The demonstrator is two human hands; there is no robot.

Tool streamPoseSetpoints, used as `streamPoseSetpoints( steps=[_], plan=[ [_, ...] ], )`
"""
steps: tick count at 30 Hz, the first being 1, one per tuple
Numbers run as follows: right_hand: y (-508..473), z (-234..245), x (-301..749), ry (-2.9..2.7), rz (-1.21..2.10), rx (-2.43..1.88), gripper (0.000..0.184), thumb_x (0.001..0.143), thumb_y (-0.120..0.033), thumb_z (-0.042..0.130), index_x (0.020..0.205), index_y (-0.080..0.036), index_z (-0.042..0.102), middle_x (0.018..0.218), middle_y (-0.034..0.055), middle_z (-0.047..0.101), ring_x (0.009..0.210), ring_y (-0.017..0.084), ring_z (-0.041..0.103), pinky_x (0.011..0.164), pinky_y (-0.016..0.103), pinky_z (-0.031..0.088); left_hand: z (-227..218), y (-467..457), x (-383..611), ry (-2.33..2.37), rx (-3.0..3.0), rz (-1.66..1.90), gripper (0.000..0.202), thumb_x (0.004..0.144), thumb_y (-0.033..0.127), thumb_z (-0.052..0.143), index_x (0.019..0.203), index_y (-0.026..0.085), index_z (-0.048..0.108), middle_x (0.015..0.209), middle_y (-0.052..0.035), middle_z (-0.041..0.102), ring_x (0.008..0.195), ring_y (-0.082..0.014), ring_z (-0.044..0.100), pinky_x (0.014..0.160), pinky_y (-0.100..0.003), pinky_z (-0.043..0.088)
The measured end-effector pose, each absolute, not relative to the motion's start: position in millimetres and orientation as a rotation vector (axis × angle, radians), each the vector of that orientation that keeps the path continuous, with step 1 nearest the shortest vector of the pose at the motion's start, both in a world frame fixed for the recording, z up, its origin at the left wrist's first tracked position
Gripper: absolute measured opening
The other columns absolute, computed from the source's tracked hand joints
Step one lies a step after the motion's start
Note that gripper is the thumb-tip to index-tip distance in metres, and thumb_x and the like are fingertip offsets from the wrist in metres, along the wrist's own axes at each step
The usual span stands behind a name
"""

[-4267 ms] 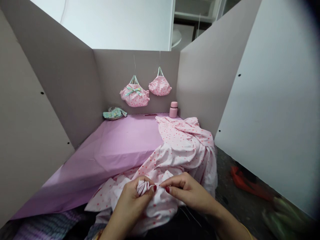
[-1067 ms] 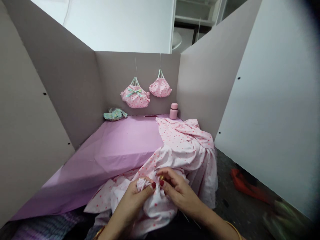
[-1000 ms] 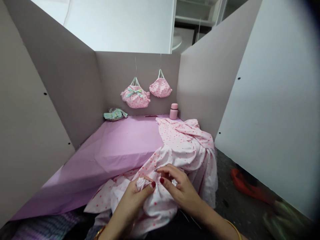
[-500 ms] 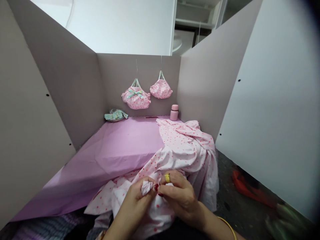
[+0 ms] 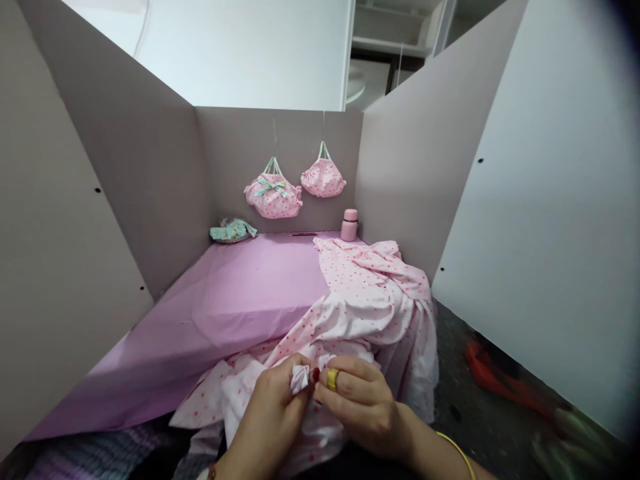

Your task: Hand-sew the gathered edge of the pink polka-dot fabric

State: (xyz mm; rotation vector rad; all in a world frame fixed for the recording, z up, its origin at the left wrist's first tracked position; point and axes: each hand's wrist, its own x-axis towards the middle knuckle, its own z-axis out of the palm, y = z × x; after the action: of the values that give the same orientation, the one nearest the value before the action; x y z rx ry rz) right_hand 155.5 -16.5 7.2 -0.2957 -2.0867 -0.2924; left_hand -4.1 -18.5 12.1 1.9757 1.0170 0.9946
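A large pink-and-white cloth with red dots (image 5: pixel 350 320) spreads over the right half of the table and down onto my lap. My left hand (image 5: pixel 277 393) is closed on a gathered bit of it, and a pleated white tuft sticks out between thumb and fingers. Close against it, my right hand (image 5: pixel 357 397) is pinched, with a wide yellow ring on one finger. Its fingertips meet the left thumb's red nail at the cloth. Anything small between the right fingertips is hidden.
Two pink dotted pouches (image 5: pixel 273 200) (image 5: pixel 323 180) hang on the back panel (image 5: pixel 225 153). Below stand a pink bottle (image 5: pixel 349 225) and a bundle of green cloth (image 5: pixel 233 231) on the purple table cover (image 5: pixel 255 273). Grey panels rise on both sides. Something red (image 5: pixel 500 377) lies at lower right.
My right hand has turned slightly and its fingers have shifted at the cloth. The white tuft in my left hand has moved a little to the right.
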Motion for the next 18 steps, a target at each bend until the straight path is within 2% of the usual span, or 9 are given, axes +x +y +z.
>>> streamPoseSetpoints(
  steps=[5,11,13,15,18],
  plan=[
    [-15.9,10.6,152.0,-2.130,-0.379,-0.284,0.028,0.090,-0.006,0.034,0.087,-0.002,0.062,0.070,0.0097,0.065,0.070,0.018,0.060,0.071,0.030,0.053,12.7,-20.0,-3.3,1.095,2.027,0.973,0.019,0.074,0.003,0.041,0.069,0.020,0.048,0.065,0.0002,0.057,0.062,-0.0169,0.051,0.058,-0.024,0.036],
    [-24.8,23.4,153.6,-2.131,-0.382,-0.216,0.024,0.089,-0.006,0.039,0.085,-0.003,0.063,0.065,0.0087,0.063,0.066,0.018,0.059,0.069,0.028,0.052,-3.0,-7.3,-3.7,1.117,1.852,1.021,0.014,0.073,0.009,0.044,0.065,0.019,0.048,0.063,0.0006,0.053,0.062,-0.0173,0.048,0.060,-0.025,0.037],
    [-25.3,26.0,156.7,-1.979,-0.110,-0.335,0.019,0.089,-0.010,0.042,0.088,-0.010,0.061,0.072,0.0081,0.064,0.071,0.017,0.060,0.069,0.029,0.051,-7.7,-2.9,-4.5,1.082,1.684,1.047,0.012,0.073,0.012,0.046,0.063,0.019,0.048,0.062,0.0015,0.051,0.062,-0.0167,0.047,0.060,-0.025,0.038],
    [-23.6,28.7,160.3,-1.655,0.356,-0.468,0.013,0.090,-0.018,0.044,0.090,-0.019,0.057,0.078,0.0050,0.064,0.074,0.016,0.060,0.069,0.030,0.051,-8.2,-1.5,-5.4,1.096,1.523,1.102,0.011,0.077,0.020,0.049,0.066,0.019,0.051,0.064,0.0018,0.051,0.063,-0.0158,0.047,0.059,-0.023,0.038],
    [-21.3,37.2,166.4,-1.241,0.982,-0.451,0.006,0.090,-0.030,0.047,0.086,-0.026,0.050,0.064,-0.0025,0.062,0.061,0.013,0.059,0.064,0.027,0.050,-3.2,-3.9,-6.4,1.064,1.288,1.078,0.014,0.079,0.028,0.052,0.069,0.018,0.053,0.062,0.0028,0.050,0.057,-0.0133,0.045,0.052,-0.021,0.036]
  ],
)
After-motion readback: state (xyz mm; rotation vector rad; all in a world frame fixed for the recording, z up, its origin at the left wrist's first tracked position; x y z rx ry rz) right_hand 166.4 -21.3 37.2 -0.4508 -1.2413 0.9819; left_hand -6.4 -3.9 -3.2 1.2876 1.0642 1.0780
